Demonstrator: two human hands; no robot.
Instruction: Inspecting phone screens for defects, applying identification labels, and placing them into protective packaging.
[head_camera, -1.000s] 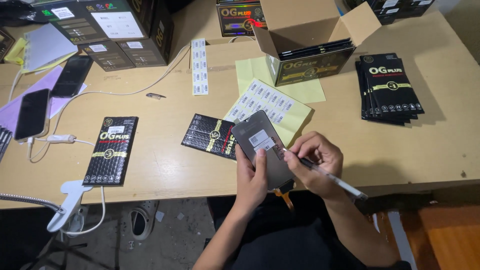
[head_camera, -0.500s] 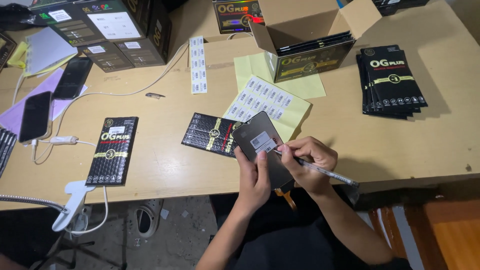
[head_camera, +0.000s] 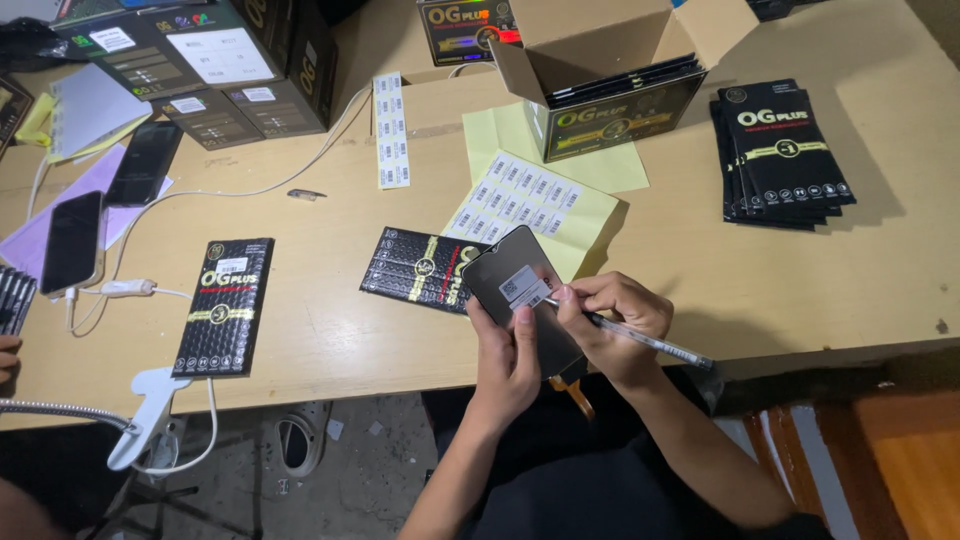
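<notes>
Your left hand grips the screen past the tabletop's near edge; your right hand pinches a pen (tip on its white label).

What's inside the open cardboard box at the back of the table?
The open cardboard box shows a stack of flat black packets lying along its front wall. How deep the stack goes, and anything under it, is hidden by the walls.
</notes>
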